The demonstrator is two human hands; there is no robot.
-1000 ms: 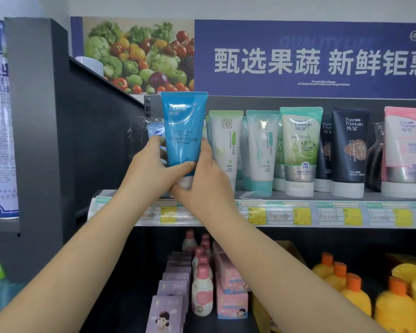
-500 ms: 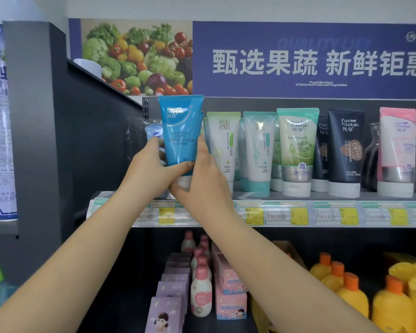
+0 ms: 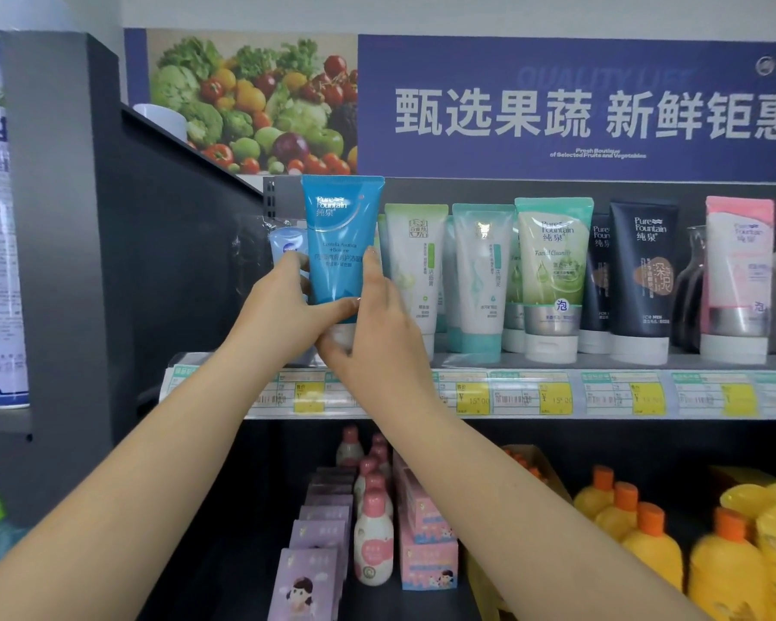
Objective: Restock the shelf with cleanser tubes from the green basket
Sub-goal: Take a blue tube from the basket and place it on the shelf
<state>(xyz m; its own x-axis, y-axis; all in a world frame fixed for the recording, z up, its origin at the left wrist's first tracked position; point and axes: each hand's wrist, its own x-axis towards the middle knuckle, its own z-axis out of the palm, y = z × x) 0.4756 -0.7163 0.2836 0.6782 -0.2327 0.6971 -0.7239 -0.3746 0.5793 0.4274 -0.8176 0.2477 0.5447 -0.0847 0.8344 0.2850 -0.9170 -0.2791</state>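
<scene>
Blue tube [image 3: 338, 244] stands upright, cap down, at the left end of the top shelf [image 3: 556, 361], clasped low on its body between two hands. Left hand [image 3: 283, 320] wraps its left side, thumb lying across the front just above the cap; right hand [image 3: 372, 324] curls round the right side, one fingertip reaching up the tube's edge. Both hands grip it firmly. Whether the cap already rests on the shelf cannot be told, since the hands hide it.

The two-handed hold probably serves to steady and square the tube, label facing out, so it lines up with its neighbours. Just right of the grip stands a row of other tubes [image 3: 552, 271], all cap down, in pale green, teal, dark navy and pink. Behind the left fingers sits a small blue pack [image 3: 285, 246].

Below the grip, price tags [image 3: 556, 398] run along the shelf's front lip. Lower down are pink bottles [image 3: 372, 535] and yellow bottles [image 3: 650, 558]. A dark side panel [image 3: 171, 262] closes the shelf left of the grip. Above hangs a blue banner [image 3: 579, 105] with fruit and vegetables. The green basket is not in view
</scene>
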